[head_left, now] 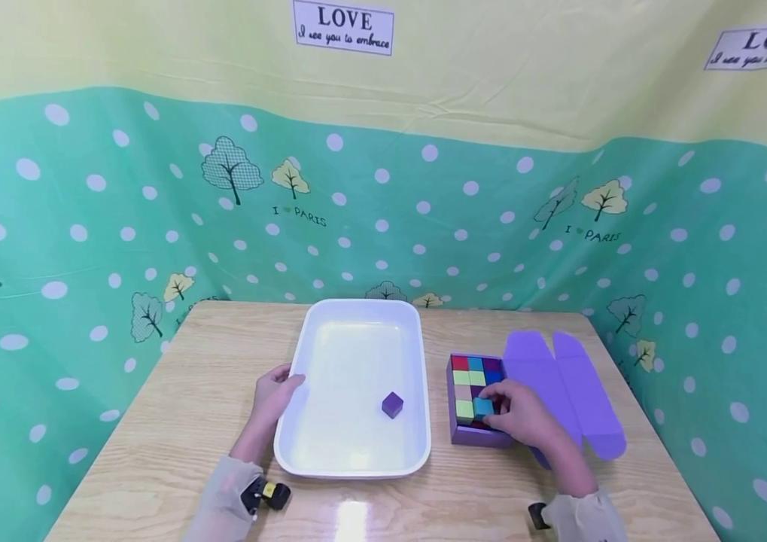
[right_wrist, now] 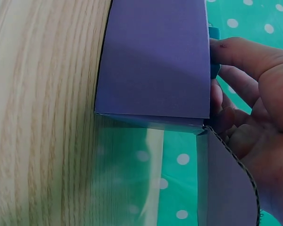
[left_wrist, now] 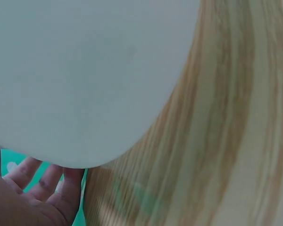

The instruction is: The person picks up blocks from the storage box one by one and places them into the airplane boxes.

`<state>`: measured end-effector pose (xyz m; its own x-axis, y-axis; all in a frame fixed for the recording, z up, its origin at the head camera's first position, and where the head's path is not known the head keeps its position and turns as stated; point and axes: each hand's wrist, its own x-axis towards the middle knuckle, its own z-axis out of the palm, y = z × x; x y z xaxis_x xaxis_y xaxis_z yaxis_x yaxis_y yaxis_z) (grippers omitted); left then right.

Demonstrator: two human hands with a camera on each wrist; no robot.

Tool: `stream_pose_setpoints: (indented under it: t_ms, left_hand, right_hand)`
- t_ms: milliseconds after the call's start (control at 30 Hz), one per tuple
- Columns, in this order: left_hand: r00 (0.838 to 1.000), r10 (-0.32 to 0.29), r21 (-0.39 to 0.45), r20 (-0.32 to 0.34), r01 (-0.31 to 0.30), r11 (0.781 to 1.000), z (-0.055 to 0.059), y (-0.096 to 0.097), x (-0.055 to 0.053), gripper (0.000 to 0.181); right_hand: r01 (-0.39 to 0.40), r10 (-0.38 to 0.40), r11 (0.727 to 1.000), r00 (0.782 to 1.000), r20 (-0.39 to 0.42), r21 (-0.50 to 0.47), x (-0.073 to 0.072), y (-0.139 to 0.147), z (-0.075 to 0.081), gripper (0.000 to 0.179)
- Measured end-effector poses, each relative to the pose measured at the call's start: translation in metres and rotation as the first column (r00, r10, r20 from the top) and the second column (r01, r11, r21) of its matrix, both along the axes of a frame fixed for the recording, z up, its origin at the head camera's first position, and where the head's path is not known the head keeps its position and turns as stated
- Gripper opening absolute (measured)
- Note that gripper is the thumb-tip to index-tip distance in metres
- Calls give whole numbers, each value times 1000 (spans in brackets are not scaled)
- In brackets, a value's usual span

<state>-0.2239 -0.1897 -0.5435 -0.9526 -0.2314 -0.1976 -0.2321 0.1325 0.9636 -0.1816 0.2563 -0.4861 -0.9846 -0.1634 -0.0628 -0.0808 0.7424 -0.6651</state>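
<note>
My left hand [head_left: 273,395] grips the left rim of a white tray [head_left: 349,456], thumb over the edge and fingers outside it. Low inside that tray, toward its right side, lies a single purple cube [head_left: 393,405]. My right hand [head_left: 518,412] pinches a teal cube [head_left: 482,407] between thumb and fingers at the top of an open purple box [head_left: 481,437]. Rows of coloured cubes fill the box, among them a red cube [head_left: 460,363] and a yellow-green cube [head_left: 464,410]. In the right wrist view the teal cube [right_wrist: 215,52] shows partly above the box wall [right_wrist: 155,61].
The box's purple lid [head_left: 559,391] is folded out to the right, behind my right forearm. Everything stands on a wooden table [head_left: 220,354], with a green and yellow patterned cloth [head_left: 383,226] hanging around its back and sides.
</note>
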Motion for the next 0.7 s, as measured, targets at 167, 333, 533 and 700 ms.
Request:
stream_pose_setpoints:
  t_ms: [167,333,533,700]
  left_hand:
    - [1000,7,-20,9,-7,1000,2,0,-1,48]
    - [1000,-14,-39,28,15,999,6,-3,-2,51]
    - [995,-80,-78,61,85,993,11,-6,-5,58]
    - [992,-118,-98,54,123,988,11,-6,-6,57]
  right_hand:
    - [3,-3,1000,1000,-9,14,0,-1,-2,30]
    - [1,-1,1000,1000,-14,3,-1,-2,-3,30]
    - [20,-20,1000,1000,3,10,-1,-5,-2,30]
    - [35,-36,999,999,23,39,-1,-7,-2,31]
